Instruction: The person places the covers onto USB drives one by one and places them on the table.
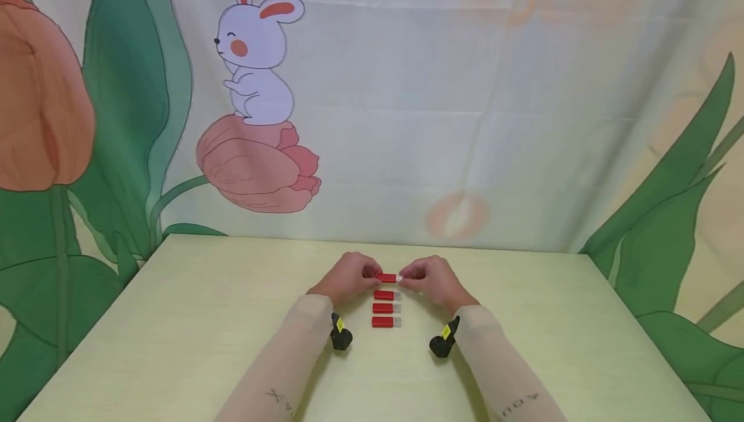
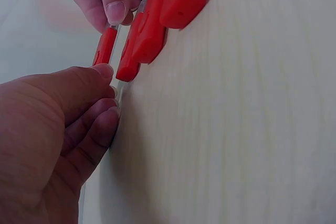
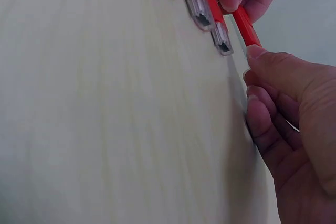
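A red USB flash drive (image 1: 387, 278) with a clear cap lies sideways between my two hands. My left hand (image 1: 351, 278) pinches its red end between thumb and fingers. At the clear-capped end, the thumb and fingers of my right hand (image 1: 434, 282) pinch it. In the left wrist view, the red body of this drive (image 2: 105, 45) shows between both sets of fingertips. Toward me, three similar red drives lie in a column: one nearest the hands (image 1: 383, 295), a middle one (image 1: 382, 308) and a front one (image 1: 382, 322). Their clear caps all point right.
The pale wood-grain table (image 1: 203, 331) spreads out on both sides of the arms. Behind it hangs a cloth backdrop (image 1: 395, 150) printed with a rabbit and tulips. A small black camera sits on each wrist, the left one (image 1: 341, 337) and the right one (image 1: 442, 344).
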Available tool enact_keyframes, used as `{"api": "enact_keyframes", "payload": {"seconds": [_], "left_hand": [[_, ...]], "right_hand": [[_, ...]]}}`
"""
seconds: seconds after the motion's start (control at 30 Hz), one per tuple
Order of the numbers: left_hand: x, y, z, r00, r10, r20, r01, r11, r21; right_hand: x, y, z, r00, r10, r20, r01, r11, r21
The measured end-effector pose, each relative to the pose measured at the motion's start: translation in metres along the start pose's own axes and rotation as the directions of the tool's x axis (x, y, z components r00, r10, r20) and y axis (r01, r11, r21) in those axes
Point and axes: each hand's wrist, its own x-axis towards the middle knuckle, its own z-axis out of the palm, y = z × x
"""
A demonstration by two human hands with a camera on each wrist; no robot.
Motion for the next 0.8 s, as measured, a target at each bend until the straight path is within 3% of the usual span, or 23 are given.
{"api": "enact_keyframes", "payload": {"seconds": [0.8], "left_hand": [[0.0003, -0.0071, 0.0018, 0.999, -0.017, 0.031, 0.018, 0.999, -0.036]], "right_hand": [[-0.0014, 0.0005, 0.0081, 1.0, 0.006, 0.019, -0.006, 0.999, -0.041]]}}
